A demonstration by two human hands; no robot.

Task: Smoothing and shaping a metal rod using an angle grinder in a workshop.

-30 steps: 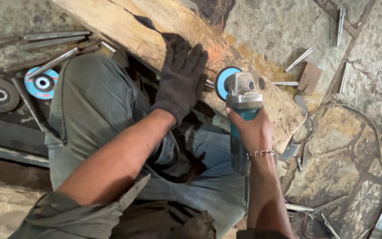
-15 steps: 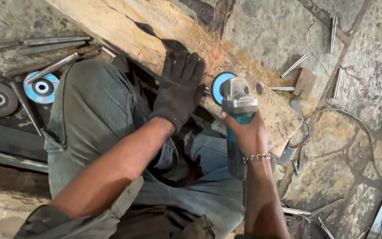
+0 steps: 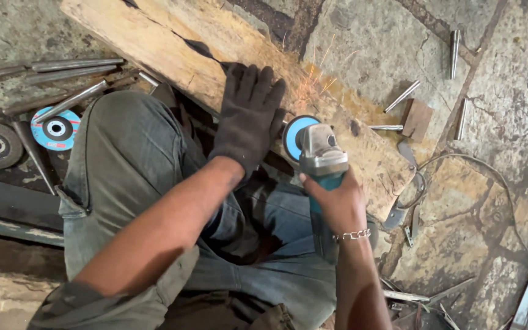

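Orange sparks [image 3: 316, 76] now fly off the far side of the teal-and-silver angle grinder [image 3: 319, 162], absent a second ago: its blue disc bites the rough wooden plank [image 3: 172, 52]. Right hand [image 3: 335, 205] wraps the grinder's body; gloved left hand [image 3: 249, 116] presses flat on the plank.

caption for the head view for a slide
Gloved left hand steadies a wooden plank while the bare right hand runs an angle grinder, throwing sparks.

Left hand [image 3: 249, 119] — dark knitted work glove, full-fingered, cuff ending at the wrist. Right hand [image 3: 336, 201] — bare, silver chain bracelet [image 3: 352, 234] just below it. Olive-grey sleeves rolled above elbows; worn grey-green trousers [image 3: 129, 165].
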